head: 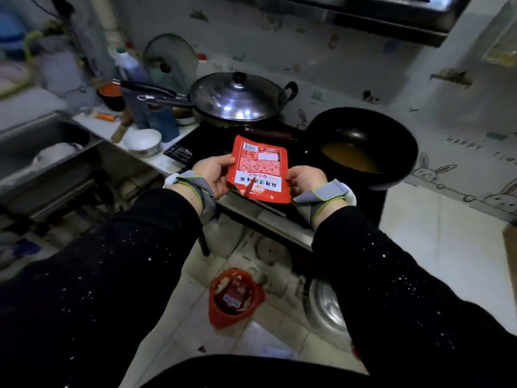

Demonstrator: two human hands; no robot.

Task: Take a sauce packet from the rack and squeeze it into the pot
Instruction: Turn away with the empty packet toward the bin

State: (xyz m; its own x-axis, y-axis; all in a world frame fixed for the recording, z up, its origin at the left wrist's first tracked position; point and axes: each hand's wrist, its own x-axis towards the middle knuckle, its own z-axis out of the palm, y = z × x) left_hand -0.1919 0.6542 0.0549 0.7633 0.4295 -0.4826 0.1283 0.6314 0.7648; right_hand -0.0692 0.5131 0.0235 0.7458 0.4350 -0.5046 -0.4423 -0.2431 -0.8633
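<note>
A flat red sauce packet [258, 169] with printed text and a barcode is held upright in front of the stove, its printed face toward me. My left hand [214, 175] grips its left edge and my right hand [305, 179] grips its lower right edge. Both wrists wear grey straps. To the right of the packet stands a black pot [363, 127] with brownish liquid [351, 159] in its bottom. The packet is beside the pot, not over it. No rack shows in this view.
A lidded steel wok [237, 98] sits on the back burner, its long handle pointing left. A white bowl [144, 141] and bottles stand on the counter by the sink [42, 144]. On the floor lie a red bag [235, 296] and a metal lid [326, 306].
</note>
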